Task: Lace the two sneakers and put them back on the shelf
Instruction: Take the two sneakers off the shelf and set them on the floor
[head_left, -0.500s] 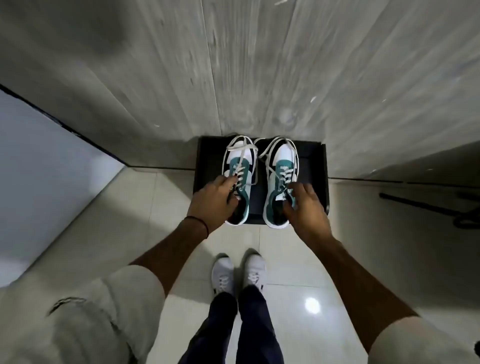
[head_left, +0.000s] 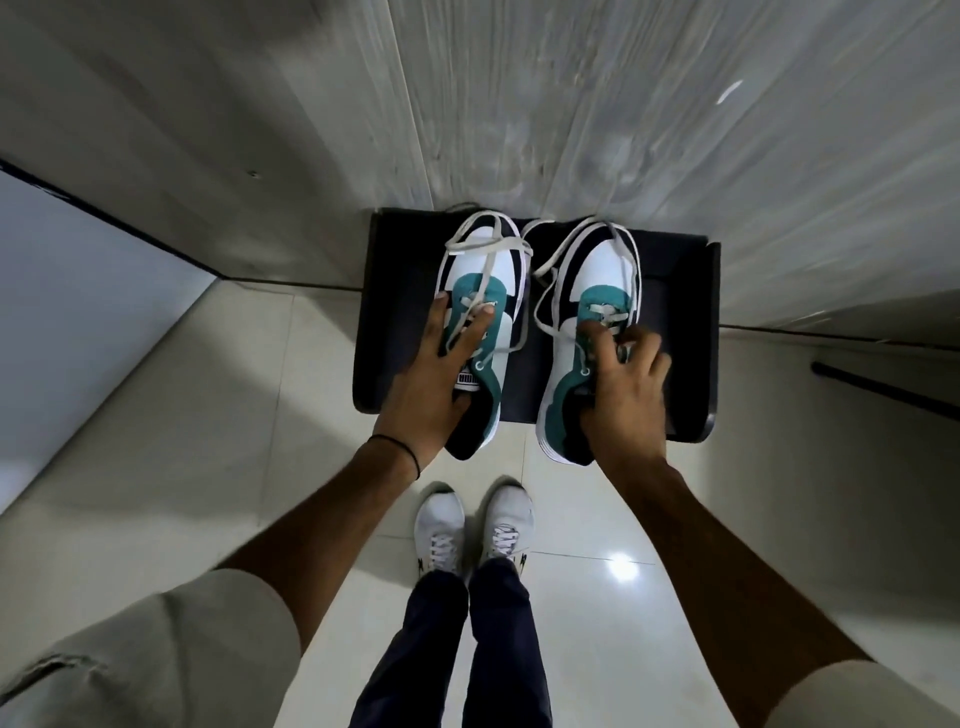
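Observation:
Two white, teal and black sneakers stand side by side on a low black shelf (head_left: 680, 332) against the wall, their heels overhanging its front edge. My left hand (head_left: 431, 384) grips the left sneaker (head_left: 470, 262) from the outer side, two fingers spread over its tongue and laces. My right hand (head_left: 623, 395) clasps the right sneaker (head_left: 602, 270) at its collar, fingertips curled in the laces. Loose grey-white laces (head_left: 488, 244) trail across both toes and over the sides.
A grey wood-grain wall panel (head_left: 571, 104) rises right behind the shelf. My own feet in white shoes (head_left: 472, 530) stand on glossy tile just before it. A dark rod (head_left: 883, 389) lies on the floor at the right. A pale wall (head_left: 78, 312) closes the left.
The camera has come closer to the shelf. Both sneakers now stick out further over the shelf's front edge, and my left fingers have spread forward over the laces.

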